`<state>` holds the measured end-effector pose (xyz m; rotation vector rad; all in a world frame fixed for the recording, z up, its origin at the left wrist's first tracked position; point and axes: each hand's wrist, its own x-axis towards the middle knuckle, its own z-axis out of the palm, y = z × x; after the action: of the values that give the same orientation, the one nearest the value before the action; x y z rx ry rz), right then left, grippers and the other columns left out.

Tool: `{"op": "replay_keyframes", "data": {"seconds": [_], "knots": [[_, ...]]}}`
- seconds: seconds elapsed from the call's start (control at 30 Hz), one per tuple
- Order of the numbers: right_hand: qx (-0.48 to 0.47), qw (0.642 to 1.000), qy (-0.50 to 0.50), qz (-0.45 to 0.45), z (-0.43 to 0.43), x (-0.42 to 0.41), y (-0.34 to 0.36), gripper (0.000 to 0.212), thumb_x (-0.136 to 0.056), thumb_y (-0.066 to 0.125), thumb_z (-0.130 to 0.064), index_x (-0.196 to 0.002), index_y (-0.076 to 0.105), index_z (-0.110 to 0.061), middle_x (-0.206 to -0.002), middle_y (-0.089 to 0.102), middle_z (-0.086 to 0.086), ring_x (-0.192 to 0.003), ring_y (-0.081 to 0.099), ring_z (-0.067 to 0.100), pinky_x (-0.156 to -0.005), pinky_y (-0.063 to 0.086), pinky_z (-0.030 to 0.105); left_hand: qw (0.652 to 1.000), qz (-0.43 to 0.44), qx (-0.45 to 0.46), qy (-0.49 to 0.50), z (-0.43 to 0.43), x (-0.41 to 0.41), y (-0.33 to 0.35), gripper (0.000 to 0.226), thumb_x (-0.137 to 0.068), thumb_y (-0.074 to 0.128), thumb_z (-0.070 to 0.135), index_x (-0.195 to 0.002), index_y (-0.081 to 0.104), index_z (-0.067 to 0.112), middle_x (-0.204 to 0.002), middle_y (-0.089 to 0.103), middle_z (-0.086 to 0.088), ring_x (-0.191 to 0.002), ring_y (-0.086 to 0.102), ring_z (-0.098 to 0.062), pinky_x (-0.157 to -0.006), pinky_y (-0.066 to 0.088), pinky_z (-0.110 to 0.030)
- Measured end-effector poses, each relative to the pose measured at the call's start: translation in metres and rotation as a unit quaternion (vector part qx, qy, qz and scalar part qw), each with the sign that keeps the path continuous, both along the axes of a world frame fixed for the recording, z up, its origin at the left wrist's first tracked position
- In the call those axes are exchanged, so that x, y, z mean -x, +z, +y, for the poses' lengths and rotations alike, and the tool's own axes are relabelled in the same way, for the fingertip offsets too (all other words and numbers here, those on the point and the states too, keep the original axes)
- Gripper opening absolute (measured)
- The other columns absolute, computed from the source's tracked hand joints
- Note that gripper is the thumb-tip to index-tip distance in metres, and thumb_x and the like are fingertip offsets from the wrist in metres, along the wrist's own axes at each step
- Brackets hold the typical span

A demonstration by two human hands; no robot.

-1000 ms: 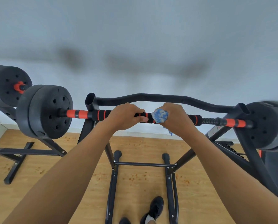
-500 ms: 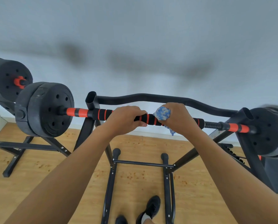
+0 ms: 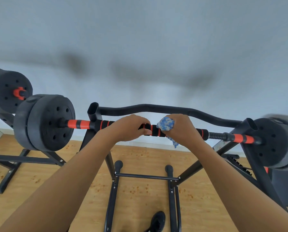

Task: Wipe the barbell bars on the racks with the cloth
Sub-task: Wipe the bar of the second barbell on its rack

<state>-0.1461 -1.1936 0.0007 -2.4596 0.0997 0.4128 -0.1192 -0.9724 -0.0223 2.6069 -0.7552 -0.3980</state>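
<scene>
A black barbell bar (image 3: 154,130) with orange bands rests across a black rack (image 3: 93,113), with black weight plates (image 3: 46,122) at both ends. My left hand (image 3: 128,128) grips the bar's foam sleeve left of centre. My right hand (image 3: 183,128) is wrapped around the bar just to the right, pressing a blue and white cloth (image 3: 166,124) against it. A corner of the cloth hangs below the bar. A short stretch of bar shows between the two hands.
A curved black crossbar (image 3: 156,108) runs behind the barbell. A second barbell with black plates (image 3: 9,93) sits on another rack at the far left. The rack's base rails (image 3: 146,177) stand on the wooden floor, and a black shoe (image 3: 157,221) shows below.
The view has shifted slightly, so the bar sits a little lower in the frame. Both hands keep their grip on the bar, and the cloth has turned a little around it.
</scene>
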Motion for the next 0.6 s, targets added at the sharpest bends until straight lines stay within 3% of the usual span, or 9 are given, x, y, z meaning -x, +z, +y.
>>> {"op": "replay_keyframes", "data": {"seconds": [0.07,0.17,0.23,0.37,0.43,0.5,0.57,0.6], "knots": [[0.006,0.998,0.003,-0.056,0.005,-0.001,0.004,0.023,-0.093,0.067,-0.025,-0.076,0.064,-0.01,-0.051,0.06,-0.004,-0.053,0.063,0.019,-0.056,0.054,0.029,0.995,-0.099,-0.011,0.001,0.0,0.015,-0.008,0.038,-0.099,0.062,0.051,-0.129,0.059,0.028,-0.112,0.064,0.012,-0.098,0.061,-0.013,-0.088,0.055,-0.037],[0.052,0.989,0.038,-0.132,0.011,0.01,0.003,0.017,-0.087,0.069,-0.017,-0.073,0.061,-0.01,-0.065,0.062,0.005,-0.067,0.066,0.028,-0.07,0.058,0.039,0.986,-0.165,-0.007,-0.013,0.002,0.016,-0.014,0.033,-0.101,0.059,0.05,-0.123,0.06,0.025,-0.099,0.063,0.008,-0.089,0.061,-0.016,-0.079,0.053,-0.037],[0.075,0.98,0.059,-0.174,0.009,0.019,-0.002,0.013,-0.086,0.068,-0.016,-0.081,0.064,-0.006,-0.073,0.065,0.009,-0.072,0.067,0.028,-0.074,0.059,0.041,0.991,-0.129,-0.017,-0.019,0.002,0.008,-0.01,0.032,-0.099,0.06,0.054,-0.113,0.062,0.026,-0.088,0.061,0.008,-0.081,0.058,-0.015,-0.075,0.053,-0.038],[0.079,0.97,0.098,-0.21,0.004,0.031,-0.01,0.011,-0.086,0.069,-0.019,-0.082,0.062,-0.026,-0.08,0.061,-0.002,-0.073,0.062,0.016,-0.064,0.05,0.022,1.0,-0.003,0.001,-0.014,0.0,-0.006,0.003,0.036,-0.097,0.067,0.052,-0.118,0.073,0.024,-0.078,0.066,0.01,-0.075,0.062,-0.011,-0.074,0.053,-0.033],[0.09,0.968,0.101,-0.211,0.002,0.03,-0.01,0.01,-0.087,0.07,-0.018,-0.084,0.064,-0.025,-0.08,0.057,-0.005,-0.072,0.059,0.012,-0.062,0.043,0.015,0.997,0.074,0.022,-0.009,-0.002,-0.014,0.01,0.031,-0.097,0.068,0.048,-0.112,0.078,0.023,-0.075,0.072,0.009,-0.074,0.069,-0.011,-0.077,0.057,-0.031],[0.081,0.975,0.088,-0.189,0.002,0.026,-0.006,0.004,-0.089,0.07,-0.015,-0.09,0.067,-0.018,-0.082,0.059,-0.002,-0.077,0.061,0.015,-0.069,0.048,0.021,0.992,0.125,0.025,-0.008,-0.003,-0.02,0.014,0.027,-0.098,0.066,0.048,-0.104,0.079,0.024,-0.079,0.076,0.011,-0.076,0.072,-0.008,-0.08,0.058,-0.03],[0.055,0.987,0.061,-0.135,0.001,0.021,0.0,0.005,-0.093,0.066,-0.012,-0.09,0.065,-0.009,-0.078,0.063,0.006,-0.075,0.069,0.023,-0.072,0.056,0.031,0.994,0.109,0.009,-0.011,-0.004,-0.02,0.014,0.03,-0.1,0.063,0.048,-0.109,0.076,0.023,-0.088,0.075,0.01,-0.083,0.071,-0.01,-0.083,0.058,-0.031],[0.05,0.99,0.047,-0.122,0.002,0.02,0.002,0.01,-0.094,0.064,-0.013,-0.086,0.064,-0.005,-0.073,0.066,0.009,-0.067,0.071,0.026,-0.067,0.058,0.032,0.997,0.08,0.005,-0.016,-0.003,-0.016,0.012,0.03,-0.1,0.063,0.048,-0.114,0.074,0.023,-0.092,0.072,0.009,-0.086,0.068,-0.012,-0.083,0.057,-0.032]]}}
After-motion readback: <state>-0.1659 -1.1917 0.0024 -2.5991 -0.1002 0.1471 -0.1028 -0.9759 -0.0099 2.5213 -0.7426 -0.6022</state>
